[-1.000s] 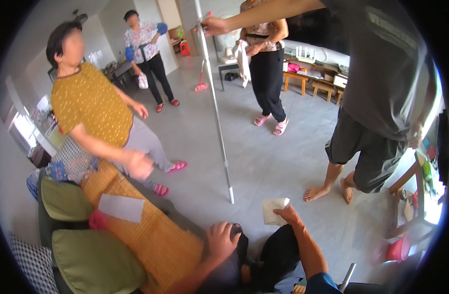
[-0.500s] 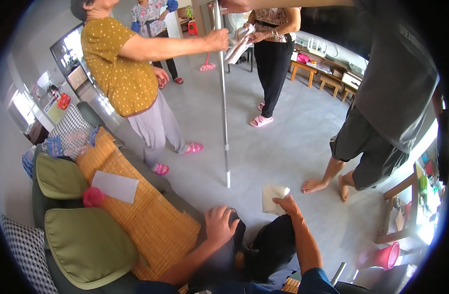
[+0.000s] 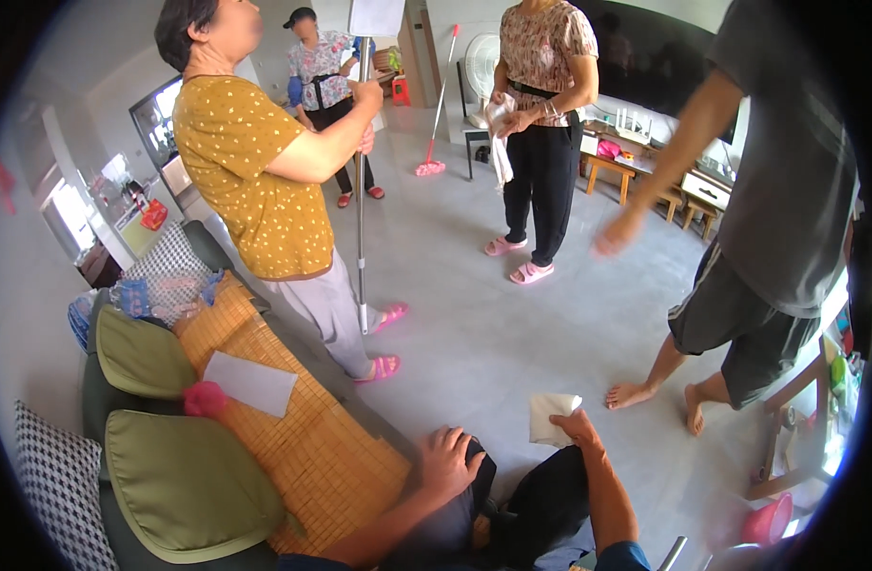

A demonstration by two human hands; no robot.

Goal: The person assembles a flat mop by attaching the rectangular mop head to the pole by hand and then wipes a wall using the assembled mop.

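My left hand [image 3: 448, 463] lies flat over my left knee, fingers stretched out and holding nothing. In my right hand [image 3: 577, 427], thumb and fingers grip the edge of a folded cream-white sheet [image 3: 547, 423], which looks like cloth. It hangs just above my right knee, over the grey floor. Ahead on the left, a person in a mustard dotted top [image 3: 250, 171] grips a long silver pole [image 3: 361, 219] with both hands. The pole stands nearly upright, with a flat white head [image 3: 376, 17] at its top.
Beside me runs a sofa with green cushions [image 3: 184, 481], a bamboo mat [image 3: 336, 433] and a white sheet [image 3: 252, 383]. A person in dark grey [image 3: 774, 190] stands barefoot at right. Another holds a white cloth [image 3: 499, 138]. A red mop [image 3: 431, 167] and pink basket [image 3: 767, 519] stand farther off.
The pole has shifted left, and its flat head now shows. The person in dark grey has taken their hand off it and lowered that arm. My hands keep their poses.
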